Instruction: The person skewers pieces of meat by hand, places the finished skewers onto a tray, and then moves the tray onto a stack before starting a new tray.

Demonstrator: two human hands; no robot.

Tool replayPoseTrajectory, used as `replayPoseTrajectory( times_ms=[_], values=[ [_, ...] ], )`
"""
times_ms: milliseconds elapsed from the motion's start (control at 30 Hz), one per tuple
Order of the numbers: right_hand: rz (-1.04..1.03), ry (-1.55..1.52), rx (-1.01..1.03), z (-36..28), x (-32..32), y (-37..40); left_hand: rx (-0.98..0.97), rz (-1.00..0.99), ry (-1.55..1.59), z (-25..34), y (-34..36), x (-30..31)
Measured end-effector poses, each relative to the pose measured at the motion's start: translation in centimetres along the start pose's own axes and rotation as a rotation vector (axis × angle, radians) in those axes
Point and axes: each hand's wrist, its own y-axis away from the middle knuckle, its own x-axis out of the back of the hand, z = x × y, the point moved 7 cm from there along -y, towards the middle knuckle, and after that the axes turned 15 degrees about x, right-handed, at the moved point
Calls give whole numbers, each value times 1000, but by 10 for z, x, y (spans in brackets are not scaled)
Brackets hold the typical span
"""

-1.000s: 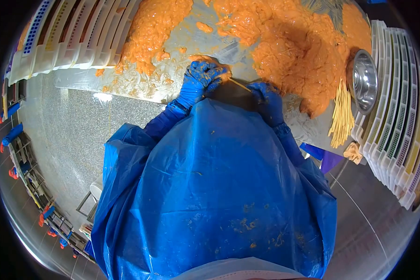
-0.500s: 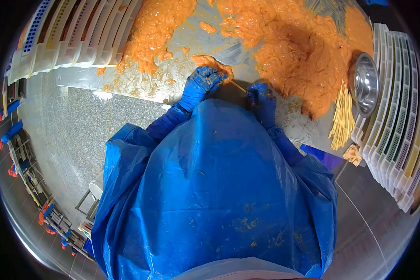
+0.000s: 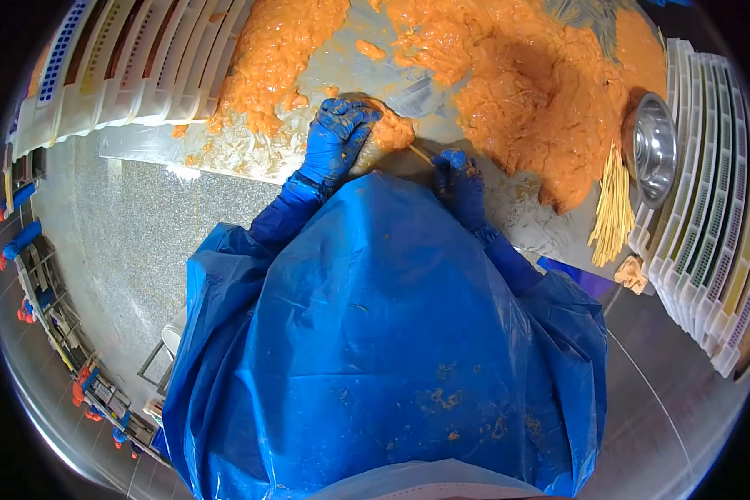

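Observation:
My left hand (image 3: 335,140), in a blue glove, is closed on the edge of a piece of orange-coated raw meat (image 3: 394,132) above the near edge of the table. From the meat's right side a thin wooden skewer (image 3: 421,154) runs down to my right hand (image 3: 458,173). That hand, also gloved in blue, pinches the skewer's other end. How deep the tip sits in the meat is hidden. A large heap of the same orange meat (image 3: 542,108) lies just beyond my right hand, and a second heap (image 3: 271,62) lies beyond my left.
A bundle of skewers (image 3: 612,208) lies on the table at the right, beside a steel bowl (image 3: 654,150). Stacked plastic baskets stand at the right (image 3: 708,192) and upper left (image 3: 133,92). Other people in blue with red gloves work along the far left.
My left hand has shifted left and slightly away from me, and more of the meat piece now shows. My right hand has moved a little left, still pinching the skewer.

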Motion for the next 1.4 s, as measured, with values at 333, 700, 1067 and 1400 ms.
replayPoseTrajectory(
  times_ms=[333,700,1067,1400],
  values=[
    [17,18,-80,-7,-2,-12,-30,-31,-22,-2,-1,-4],
    [55,28,-26,-6,-11,-22,31,-25,30,-10,-14,14],
    [-34,-129,-87,1,-29,-32,-65,-21,37,-12,-11,3],
    [72,22,19,-9,-29,-47,-443,-248,-413,-13,-9,2]
  ],
)
